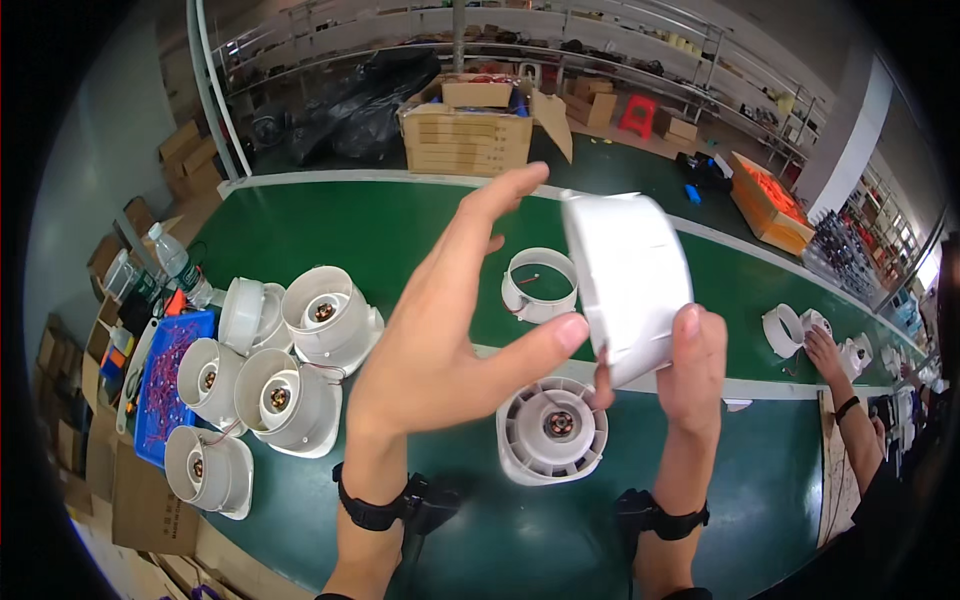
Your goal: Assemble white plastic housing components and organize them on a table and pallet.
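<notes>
My right hand (692, 370) grips a white plastic ring (635, 270) by its lower end, raised and tilted above the bench. My left hand (440, 320) is open beside the ring, fingers spread upward, with the thumb close to the ring's left edge; whether it touches I cannot tell. On the bench beneath the hands lies a white fan housing (515, 440), its vanes and copper-wound motor core facing up. Just beyond stands another white ring (510, 285) with a short wire inside.
At left, several white fan housings (325, 300) stand beside a blue tray (205, 322) of red and blue wires. A water bottle (175, 255) is behind them. At right, a co-worker's hand (825, 355) touches white parts. A cardboard box (465, 140) sits across the bench.
</notes>
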Action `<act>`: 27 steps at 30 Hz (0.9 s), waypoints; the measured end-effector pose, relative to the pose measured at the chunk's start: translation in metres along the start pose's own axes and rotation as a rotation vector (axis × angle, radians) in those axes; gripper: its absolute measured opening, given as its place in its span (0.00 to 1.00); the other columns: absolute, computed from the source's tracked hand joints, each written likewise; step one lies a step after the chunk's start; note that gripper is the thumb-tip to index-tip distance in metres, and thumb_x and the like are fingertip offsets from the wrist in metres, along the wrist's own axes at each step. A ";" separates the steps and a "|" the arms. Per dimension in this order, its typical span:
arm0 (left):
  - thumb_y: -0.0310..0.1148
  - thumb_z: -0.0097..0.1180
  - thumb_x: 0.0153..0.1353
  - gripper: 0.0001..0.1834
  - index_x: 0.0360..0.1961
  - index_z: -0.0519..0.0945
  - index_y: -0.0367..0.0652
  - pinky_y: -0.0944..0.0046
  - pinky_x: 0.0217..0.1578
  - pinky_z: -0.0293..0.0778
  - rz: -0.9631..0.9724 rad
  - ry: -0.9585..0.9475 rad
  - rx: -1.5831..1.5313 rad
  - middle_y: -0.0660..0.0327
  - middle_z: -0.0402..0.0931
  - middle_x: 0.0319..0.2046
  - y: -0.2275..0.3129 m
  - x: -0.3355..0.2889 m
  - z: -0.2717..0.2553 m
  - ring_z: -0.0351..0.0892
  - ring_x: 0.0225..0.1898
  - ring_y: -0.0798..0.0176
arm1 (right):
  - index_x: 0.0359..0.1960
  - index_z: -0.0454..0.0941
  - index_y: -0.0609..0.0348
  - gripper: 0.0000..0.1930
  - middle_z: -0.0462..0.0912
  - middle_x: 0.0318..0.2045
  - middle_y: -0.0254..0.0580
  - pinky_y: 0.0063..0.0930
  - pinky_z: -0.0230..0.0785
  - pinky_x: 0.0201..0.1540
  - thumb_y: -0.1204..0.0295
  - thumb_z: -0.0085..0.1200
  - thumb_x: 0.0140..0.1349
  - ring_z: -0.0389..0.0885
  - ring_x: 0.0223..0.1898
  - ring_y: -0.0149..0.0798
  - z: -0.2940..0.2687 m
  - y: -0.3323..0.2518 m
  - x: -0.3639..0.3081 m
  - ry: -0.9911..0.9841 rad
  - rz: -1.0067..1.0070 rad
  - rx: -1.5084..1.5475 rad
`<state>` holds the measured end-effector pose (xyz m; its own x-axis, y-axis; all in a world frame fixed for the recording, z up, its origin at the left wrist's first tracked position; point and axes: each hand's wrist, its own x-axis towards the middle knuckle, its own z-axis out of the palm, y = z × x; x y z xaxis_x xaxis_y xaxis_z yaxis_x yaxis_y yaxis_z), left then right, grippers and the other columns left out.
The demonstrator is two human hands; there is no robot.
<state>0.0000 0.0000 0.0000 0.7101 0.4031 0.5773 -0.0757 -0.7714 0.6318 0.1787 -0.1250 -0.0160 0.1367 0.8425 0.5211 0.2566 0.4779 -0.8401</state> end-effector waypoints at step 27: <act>0.53 0.64 0.40 0.60 0.71 0.48 0.40 0.58 0.59 0.63 -0.195 -0.040 -0.860 0.50 0.60 0.62 0.021 -0.003 0.011 0.67 0.58 0.54 | 0.15 0.76 0.63 0.16 0.74 0.13 0.38 0.25 0.66 0.19 0.62 0.62 0.47 0.75 0.14 0.40 0.019 0.015 -0.006 0.008 -0.779 -0.384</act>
<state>0.0037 -0.0228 0.0055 0.7881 0.4592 0.4099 -0.4394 -0.0466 0.8971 0.1633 -0.1184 -0.0350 -0.2060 0.3078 0.9289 0.5849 0.7998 -0.1353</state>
